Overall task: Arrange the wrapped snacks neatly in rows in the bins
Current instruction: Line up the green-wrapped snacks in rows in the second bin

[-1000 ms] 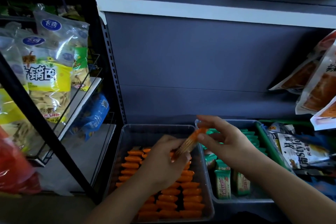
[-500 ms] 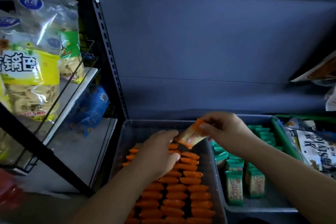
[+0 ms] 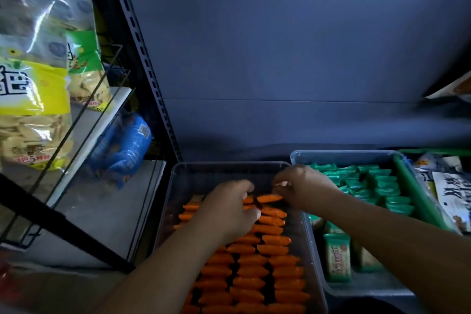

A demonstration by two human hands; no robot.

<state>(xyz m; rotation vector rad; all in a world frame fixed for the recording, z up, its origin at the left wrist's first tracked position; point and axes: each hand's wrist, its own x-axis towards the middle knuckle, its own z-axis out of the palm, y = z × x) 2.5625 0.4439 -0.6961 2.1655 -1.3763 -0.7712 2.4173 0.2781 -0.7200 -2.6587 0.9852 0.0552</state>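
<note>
A clear plastic bin (image 3: 175, 181) on the shelf holds orange wrapped snacks (image 3: 254, 273) laid in rows. My right hand (image 3: 303, 186) pinches one orange snack (image 3: 269, 198) at the far end of the right-hand row, down at the level of the others. My left hand (image 3: 226, 209) rests with curled fingers on the far end of the middle rows; whether it grips a snack is hidden. A second clear bin (image 3: 331, 155) to the right holds green wrapped snacks (image 3: 377, 186), upright at the back, a few (image 3: 336, 257) flat at the front.
Large yellow snack bags (image 3: 33, 84) hang at the left over a wire shelf (image 3: 107, 114) with a blue bag (image 3: 125, 150). A slotted shelf post (image 3: 153, 89) runs down to the orange bin. More bags (image 3: 451, 193) lie at the far right behind a green divider (image 3: 418, 199).
My right hand has brought the orange snack down from above the bin to the far end of the rows. My left hand has shifted back along the rows. The camera has tilted down.
</note>
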